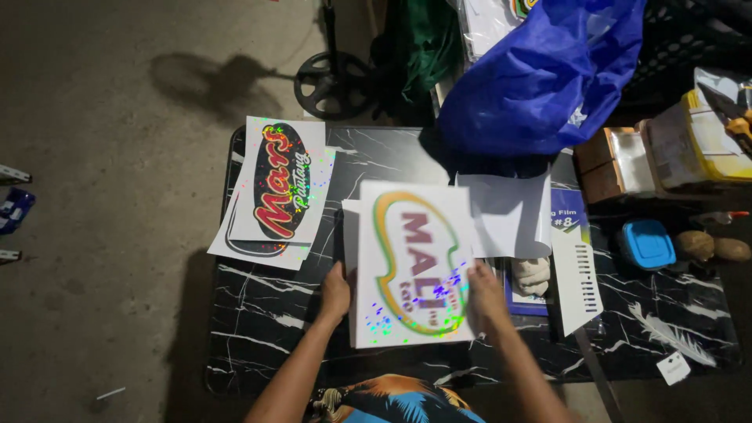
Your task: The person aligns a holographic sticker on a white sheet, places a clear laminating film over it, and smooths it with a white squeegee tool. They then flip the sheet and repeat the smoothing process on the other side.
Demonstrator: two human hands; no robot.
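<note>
Hands are placed on either side of a holographic sheet (pixel 413 262) that lies at the middle of the black marble table (pixel 258 329). The left hand (pixel 335 294) is closed lightly on the sheet's left edge, at about 9 o'clock of the sheet, thumb on top as far as can be seen. The right hand (pixel 486 291) grips the right edge at about 3 o'clock, fingers curled on or under the edge; how far they wrap cannot be told. The sheet carries an oval logo with a green and orange outline and faint purple letters, with glitter specks near its lower edge. It appears to rest on a stack of like sheets, whose edges show at its left.

Two finished-looking prints (pixel 276 188) are laid at 10 o'clock on the table, overlapping, the upper one with a red and black oval design; these seem already set aside. Blank white paper (pixel 509 215) lies at 1 o'clock, under a blue bag (pixel 540 78). A film packet (pixel 576 258) lies at 3 o'clock, a blue lidded box (pixel 648 243) beyond it. By this layout, some sheets are done, one is in hand, and more are judged left.
</note>
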